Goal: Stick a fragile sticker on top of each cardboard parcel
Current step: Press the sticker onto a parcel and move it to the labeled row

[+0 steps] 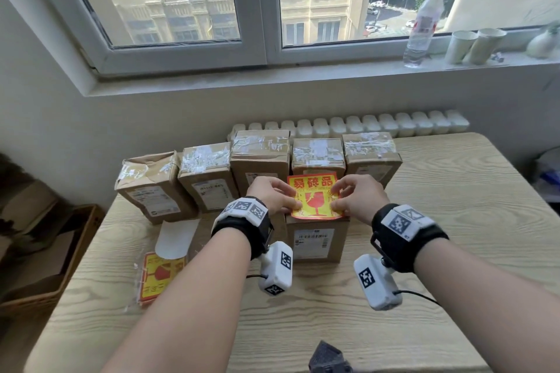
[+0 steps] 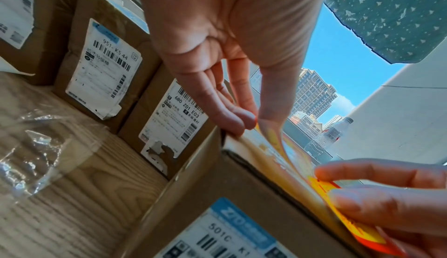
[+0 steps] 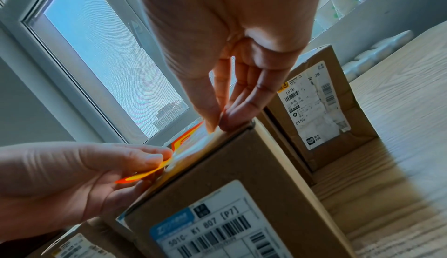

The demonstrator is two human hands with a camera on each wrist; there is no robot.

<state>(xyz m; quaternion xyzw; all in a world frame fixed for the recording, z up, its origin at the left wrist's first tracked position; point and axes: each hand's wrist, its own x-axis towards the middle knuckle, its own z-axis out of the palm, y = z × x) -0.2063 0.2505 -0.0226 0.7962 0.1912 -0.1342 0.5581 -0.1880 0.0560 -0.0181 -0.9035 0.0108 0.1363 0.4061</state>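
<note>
Both hands pinch the fragile sticker [image 1: 315, 198] (yellow w/ red glass mark): left hand [image 1: 272, 195] at its left edge, right hand [image 1: 357, 197] at its right. Sticker's near edge touches the front parcel [image 1: 316, 236] top; far edge lifted. Five more parcels [image 1: 259, 154] stand behind on the surface [image 1: 454, 221].

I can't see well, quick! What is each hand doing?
Left hand: pinching the near left edge of the fragile sticker.
Right hand: pinching the sticker's near right edge, over the front parcel.

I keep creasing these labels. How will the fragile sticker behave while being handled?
Likely floppy: the fragile sticker curves between left hand and right hand. Probably light, held by a fingertip grip. It may grab the parcel early.
</note>
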